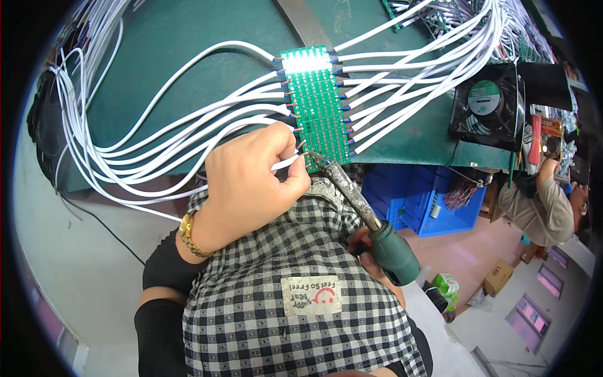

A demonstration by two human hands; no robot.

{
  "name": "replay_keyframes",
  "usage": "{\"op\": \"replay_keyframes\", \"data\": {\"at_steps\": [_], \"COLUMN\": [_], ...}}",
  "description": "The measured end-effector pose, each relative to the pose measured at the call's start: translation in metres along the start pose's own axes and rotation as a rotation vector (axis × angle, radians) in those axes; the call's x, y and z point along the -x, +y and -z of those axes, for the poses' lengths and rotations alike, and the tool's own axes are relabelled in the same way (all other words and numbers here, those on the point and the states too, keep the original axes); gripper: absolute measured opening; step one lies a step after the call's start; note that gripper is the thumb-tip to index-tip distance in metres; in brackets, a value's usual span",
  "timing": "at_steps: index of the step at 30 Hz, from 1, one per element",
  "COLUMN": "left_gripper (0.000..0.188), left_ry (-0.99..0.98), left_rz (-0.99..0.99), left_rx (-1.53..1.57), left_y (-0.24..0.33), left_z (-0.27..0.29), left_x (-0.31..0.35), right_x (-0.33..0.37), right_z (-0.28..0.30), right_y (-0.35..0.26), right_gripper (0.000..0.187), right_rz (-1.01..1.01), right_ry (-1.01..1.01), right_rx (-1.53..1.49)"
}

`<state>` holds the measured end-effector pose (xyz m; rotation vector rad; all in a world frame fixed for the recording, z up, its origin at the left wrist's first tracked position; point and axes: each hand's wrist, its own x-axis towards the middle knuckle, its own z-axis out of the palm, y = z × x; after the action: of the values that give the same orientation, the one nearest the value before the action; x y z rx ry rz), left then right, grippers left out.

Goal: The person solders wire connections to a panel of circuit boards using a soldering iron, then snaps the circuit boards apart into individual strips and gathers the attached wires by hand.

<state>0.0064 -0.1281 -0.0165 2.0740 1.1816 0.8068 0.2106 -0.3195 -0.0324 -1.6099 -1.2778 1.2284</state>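
A green circuit board panel point(317, 103) lies at the table's front edge, with white cables joined along both long sides. Its far end shines bright white. My left hand point(251, 166), wearing a gold watch, pinches a white cable point(284, 164) between thumb and forefinger, the bared wire end at the panel's near left corner. My right hand point(370, 254) is mostly hidden behind the green handle of a soldering iron point(394, 251), which it grips. The iron's tip touches or nearly touches the panel beside that wire end; I cannot tell which.
A black fan point(487, 103) stands on the green table point(169, 69) at the right. Cable bundles lie at both far corners. Blue bins point(408, 207) sit below the table's right side. Another person point(543, 207) is at the far right, near a cardboard box point(498, 278).
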Motion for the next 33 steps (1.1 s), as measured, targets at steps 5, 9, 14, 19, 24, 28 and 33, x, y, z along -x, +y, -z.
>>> {"op": "replay_keyframes", "data": {"at_steps": [5, 9, 14, 19, 24, 28, 33], "left_gripper": [0.022, 0.023, 0.023, 0.022, 0.022, 0.022, 0.022], "left_ry": [-0.142, -0.193, -0.195, -0.208, -0.205, -0.206, -0.207], "left_rz": [0.066, 0.096, 0.07, 0.088, 0.078, 0.066, 0.061], "left_rx": [-0.019, 0.0, -0.008, -0.021, -0.022, -0.018, -0.018], "left_y": [0.001, 0.0, 0.007, 0.001, -0.001, -0.001, 0.0], "left_z": [0.008, 0.008, 0.009, 0.01, 0.01, 0.011, 0.01], "left_x": [-0.006, -0.008, -0.011, -0.015, -0.012, -0.011, -0.01], "right_x": [0.005, 0.011, 0.007, 0.0, 0.002, 0.007, 0.013], "right_z": [-0.004, -0.004, 0.001, -0.004, -0.002, 0.011, -0.006], "right_y": [0.004, 0.027, 0.013, 0.018, 0.013, 0.02, -0.003], "right_gripper": [0.029, 0.033, 0.034, 0.034, 0.03, 0.033, 0.039], "right_rz": [-0.019, 0.076, 0.107, 0.121, 0.094, 0.126, -0.033], "right_ry": [0.03, 0.071, 0.033, 0.061, 0.049, -0.163, 0.193], "right_rx": [-0.076, 0.008, 0.053, 0.019, 0.128, -0.062, -0.289]}}
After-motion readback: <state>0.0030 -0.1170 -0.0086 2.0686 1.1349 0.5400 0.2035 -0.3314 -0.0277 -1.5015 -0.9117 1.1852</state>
